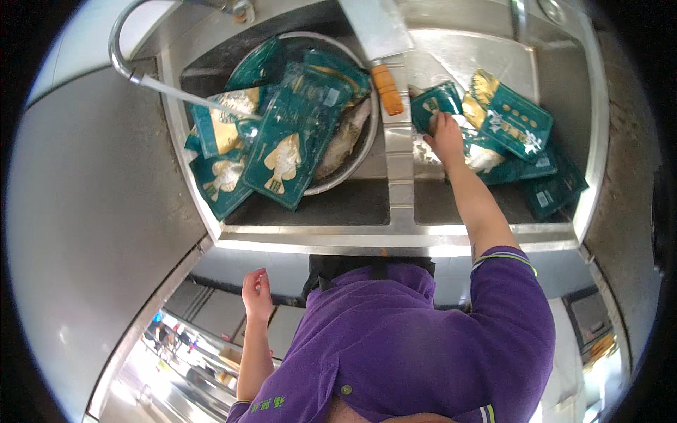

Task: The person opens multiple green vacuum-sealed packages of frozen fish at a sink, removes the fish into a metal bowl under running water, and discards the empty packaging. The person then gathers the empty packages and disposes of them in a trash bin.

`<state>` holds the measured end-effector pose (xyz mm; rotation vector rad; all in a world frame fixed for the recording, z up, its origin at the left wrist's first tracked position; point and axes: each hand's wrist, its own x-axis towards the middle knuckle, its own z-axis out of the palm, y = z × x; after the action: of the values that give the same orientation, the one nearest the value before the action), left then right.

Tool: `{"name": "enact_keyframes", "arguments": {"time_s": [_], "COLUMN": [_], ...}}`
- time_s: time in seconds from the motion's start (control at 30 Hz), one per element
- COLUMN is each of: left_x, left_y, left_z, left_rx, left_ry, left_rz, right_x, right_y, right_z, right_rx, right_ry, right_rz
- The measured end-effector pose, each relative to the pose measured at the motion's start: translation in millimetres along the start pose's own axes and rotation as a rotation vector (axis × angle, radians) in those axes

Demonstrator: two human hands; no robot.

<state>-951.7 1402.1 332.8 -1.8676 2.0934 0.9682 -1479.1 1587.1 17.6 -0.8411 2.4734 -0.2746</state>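
Note:
My right hand (447,138) reaches into the right sink basin, its fingertips touching a green plastic fish package (436,106); whether they grip it is not clear. Other green and gold packages (517,126) lie beside it. My left hand (257,291) hangs in front of the sink, fingers curled, nothing visible in it. In the left basin stands a round metal bowl (370,153) with a fish (344,138) in it. Several green packages (285,158) printed with fish rest on the bowl and over its edge. Water (198,98) from the tap falls on them.
A cleaver with a wooden handle (387,90) lies on the divider between the basins. The curved tap (117,53) reaches over the left basin. Metal counter surfaces (106,158) flank the sink. Its front rim (317,240) runs before my body.

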Motion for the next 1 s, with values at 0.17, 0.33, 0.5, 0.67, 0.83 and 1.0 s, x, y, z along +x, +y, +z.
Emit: {"name": "enact_keyframes", "arguments": {"time_s": [0.17,0.33,0.5,0.67,0.83,1.0], "left_x": [-15,27,92,171,226,224], "left_y": [6,65,69,74,10,68], "left_z": [13,16,29,68,114,125], "left_rx": [-0.064,0.036,-0.2,-0.454,-0.548,-0.878], "left_ry": [0.011,0.019,-0.014,0.056,0.119,0.037], "left_rz": [-0.045,0.109,0.005,-0.256,-0.408,-0.653], "right_x": [10,12,15,17,12,2], "right_y": [14,17,21,63,28,-3], "right_z": [24,18,-19,55,63,32], "right_rx": [-0.06,-0.04,0.345,0.817,0.519,0.646], "right_ry": [0.166,0.015,-0.218,-0.037,0.073,-0.042], "right_rz": [-0.057,-0.038,0.142,0.177,0.358,0.542]}}
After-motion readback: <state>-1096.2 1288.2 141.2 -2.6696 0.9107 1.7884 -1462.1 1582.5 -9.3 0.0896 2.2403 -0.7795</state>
